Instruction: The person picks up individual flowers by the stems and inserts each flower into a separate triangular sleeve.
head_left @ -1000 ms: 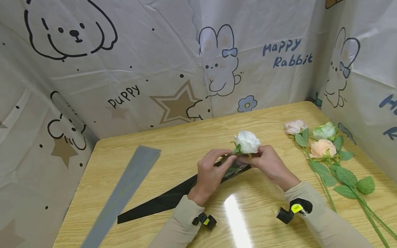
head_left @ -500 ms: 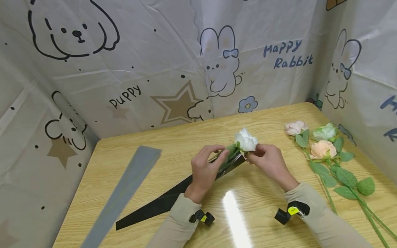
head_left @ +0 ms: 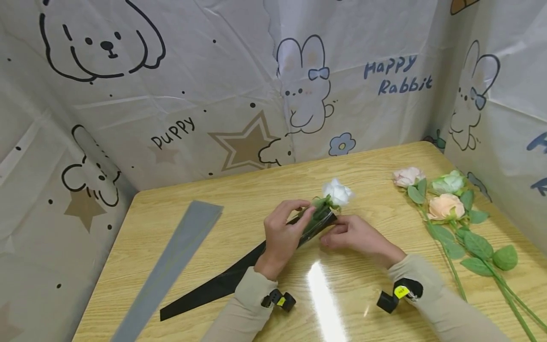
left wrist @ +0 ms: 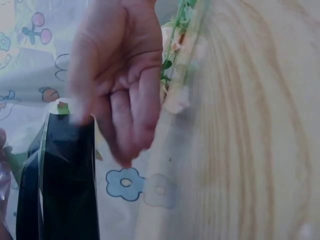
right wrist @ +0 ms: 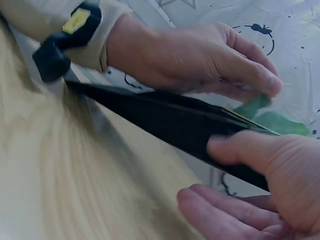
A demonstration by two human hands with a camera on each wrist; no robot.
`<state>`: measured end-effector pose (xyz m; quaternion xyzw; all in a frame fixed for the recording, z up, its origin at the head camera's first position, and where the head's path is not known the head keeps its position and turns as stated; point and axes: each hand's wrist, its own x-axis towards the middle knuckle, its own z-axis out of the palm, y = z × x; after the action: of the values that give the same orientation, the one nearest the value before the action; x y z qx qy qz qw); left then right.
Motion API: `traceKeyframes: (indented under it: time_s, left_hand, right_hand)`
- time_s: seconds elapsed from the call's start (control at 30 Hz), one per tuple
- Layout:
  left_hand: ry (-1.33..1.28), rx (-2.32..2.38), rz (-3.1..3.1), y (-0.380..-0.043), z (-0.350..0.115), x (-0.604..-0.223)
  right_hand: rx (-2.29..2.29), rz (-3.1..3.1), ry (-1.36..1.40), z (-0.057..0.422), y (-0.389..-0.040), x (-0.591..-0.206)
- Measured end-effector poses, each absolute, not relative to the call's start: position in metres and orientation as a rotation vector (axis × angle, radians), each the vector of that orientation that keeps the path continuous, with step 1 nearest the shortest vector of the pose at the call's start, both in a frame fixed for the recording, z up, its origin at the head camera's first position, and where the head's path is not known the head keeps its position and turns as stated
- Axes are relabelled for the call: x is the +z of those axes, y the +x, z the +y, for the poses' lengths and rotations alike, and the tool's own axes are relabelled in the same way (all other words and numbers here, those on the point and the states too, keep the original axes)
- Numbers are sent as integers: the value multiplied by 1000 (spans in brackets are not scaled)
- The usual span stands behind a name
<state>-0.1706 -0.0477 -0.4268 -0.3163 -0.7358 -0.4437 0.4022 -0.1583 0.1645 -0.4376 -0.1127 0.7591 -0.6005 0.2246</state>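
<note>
A white rose [head_left: 337,191] leans out of the upper end of a long black flower sleeve [head_left: 205,292], its stem inside. My left hand [head_left: 282,232] pinches the rose by its green leaves at the sleeve's mouth. In the right wrist view those leaves [right wrist: 282,122] stick out past the sleeve's edge, beside the left fingertips. My right hand [head_left: 356,237] is just to the right of the mouth, below the bloom. Its fingers are loosely bent and hold nothing; in the left wrist view the palm of this right hand [left wrist: 125,75] shows beside the black sleeve [left wrist: 70,180].
A flat grey sleeve [head_left: 171,266] lies on the left of the wooden table [head_left: 239,204]. To the right lie several roses: a pale pink rose [head_left: 409,176], a green-white rose [head_left: 447,182] and a peach rose [head_left: 446,207]. A printed cloth [head_left: 171,95] hangs behind.
My right hand has let go near the bloom and dropped to the near side of the sleeve's mouth. My left hand has shifted slightly left, from the bloom's base to the leaves.
</note>
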Motion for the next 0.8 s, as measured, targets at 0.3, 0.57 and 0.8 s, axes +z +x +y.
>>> traceKeyframes:
  time_s: [0.3, 0.57, 0.8]
  left_hand:
    - [-857, -1074, -1926, -165, -43, -430]
    - [-917, -1047, -2015, -162, -41, -429]
    - [-896, -1052, -2046, -162, -41, -427]
  right_hand:
    - [-2003, 1693, -254, 154, -159, -454]
    - [-2072, 1640, -216, 152, -160, -460]
    - [-2046, 1738, -261, 152, -158, -462]
